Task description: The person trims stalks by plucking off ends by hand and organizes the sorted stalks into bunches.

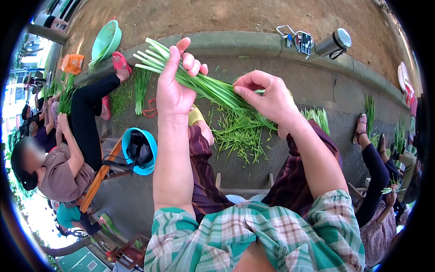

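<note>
My left hand [177,81] is wrapped round a bunch of long green stalks [217,93], which look like garlic chive stems. Their pale ends stick out past the thumb to the upper left. Beside the bunch, my right hand [267,93] pinches with thumb and forefinger at the side of the stalks. A short green piece shows by its fingers; exactly what the fingertips grip is partly hidden. Below, between my feet, lies a loose heap of cut green pieces [240,138] on the pavement. Another bunch of stalks [317,119] lies by my right knee.
A concrete kerb [244,44] crosses ahead, bearing a steel flask [330,44] and a phone with keys [302,43]. At left are a blue bucket [149,158] with a black item inside, a green basin [107,40] and a seated person [68,167]. Other people sit at right.
</note>
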Motion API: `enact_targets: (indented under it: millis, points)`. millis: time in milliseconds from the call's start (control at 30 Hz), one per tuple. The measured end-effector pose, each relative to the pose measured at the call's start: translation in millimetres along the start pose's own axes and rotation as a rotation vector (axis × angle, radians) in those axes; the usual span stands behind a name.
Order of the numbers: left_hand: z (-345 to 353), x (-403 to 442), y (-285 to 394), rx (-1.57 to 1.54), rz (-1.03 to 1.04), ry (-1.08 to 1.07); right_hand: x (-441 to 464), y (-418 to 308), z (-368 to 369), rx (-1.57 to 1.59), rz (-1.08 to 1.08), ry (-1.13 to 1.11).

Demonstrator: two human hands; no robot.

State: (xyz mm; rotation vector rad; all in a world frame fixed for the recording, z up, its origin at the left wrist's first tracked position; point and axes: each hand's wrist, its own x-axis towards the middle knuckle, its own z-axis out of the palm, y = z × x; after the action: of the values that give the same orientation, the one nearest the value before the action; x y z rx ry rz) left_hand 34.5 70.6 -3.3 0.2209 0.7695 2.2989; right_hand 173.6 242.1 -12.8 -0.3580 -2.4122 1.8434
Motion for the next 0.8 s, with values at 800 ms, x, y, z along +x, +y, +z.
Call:
enact_targets:
  millis: [800]
  points:
    - [-16.1,-6.8,38.2,-0.158,0.163,-0.123,11.1,26.0,-42.8,0.802,0.190,0.432]
